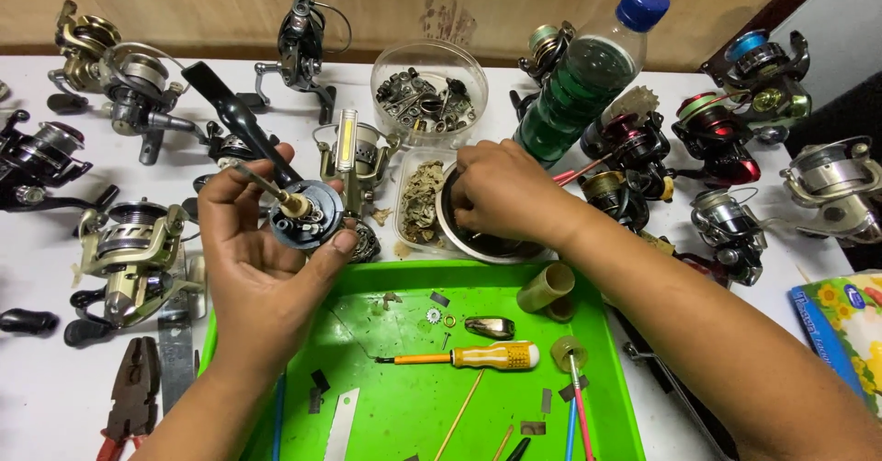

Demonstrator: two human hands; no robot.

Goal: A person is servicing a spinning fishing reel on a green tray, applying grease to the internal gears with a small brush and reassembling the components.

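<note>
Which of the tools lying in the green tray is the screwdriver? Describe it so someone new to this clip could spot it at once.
Start at the green tray in front of the person. Near its middle, below the small washers and the shiny metal piece, lies the screwdriver, flat and pointing left. Its chunky yellow-and-white handle and orange shaft set it apart from the thin sticks and brushes around it.

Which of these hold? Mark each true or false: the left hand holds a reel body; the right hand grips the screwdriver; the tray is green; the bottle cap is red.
1. The left hand holds a reel body. True.
2. The right hand grips the screwdriver. False: it lies in the tray; the hand reaches into a round tin.
3. The tray is green. True.
4. The bottle has a red cap. False: blue.
</note>
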